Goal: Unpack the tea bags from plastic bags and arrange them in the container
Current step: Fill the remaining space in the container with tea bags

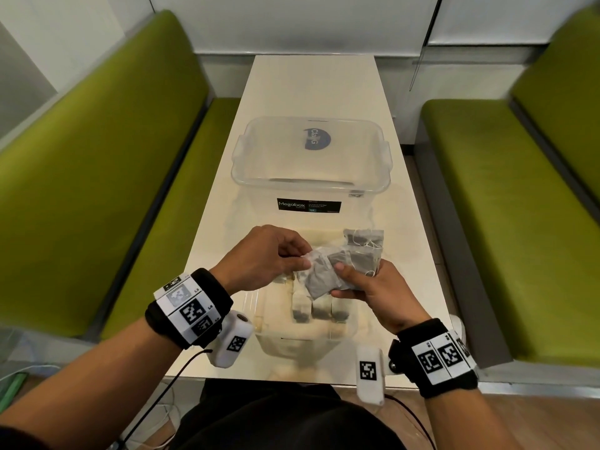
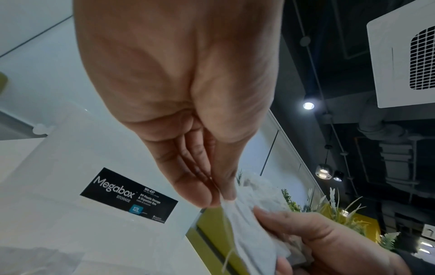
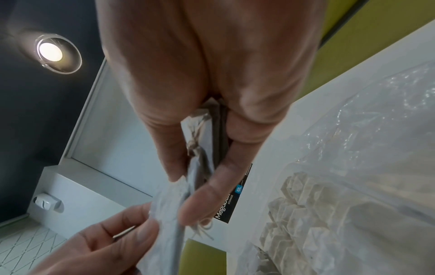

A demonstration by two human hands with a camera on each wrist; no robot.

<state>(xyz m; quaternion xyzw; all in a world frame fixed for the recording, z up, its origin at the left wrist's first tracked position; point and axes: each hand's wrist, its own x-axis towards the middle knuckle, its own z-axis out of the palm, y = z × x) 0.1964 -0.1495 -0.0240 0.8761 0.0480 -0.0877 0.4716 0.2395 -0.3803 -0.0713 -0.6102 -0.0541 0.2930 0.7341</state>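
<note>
Above the near end of the white table, my right hand grips a stack of grey tea bags with loose strings. My left hand pinches the edge of one tea bag at the stack's left end. In the left wrist view, the left hand pinches the pale tea bag next to the right hand. The right wrist view shows the right hand clamping the stack, with the left hand beside it. Under the hands, a low clear container holds a row of tea bags.
A large clear Megabox storage box with a black label stands open further back on the table. Green padded benches run along both sides, the right one close to the table edge. Crinkled clear plastic lies around the packed tea bags.
</note>
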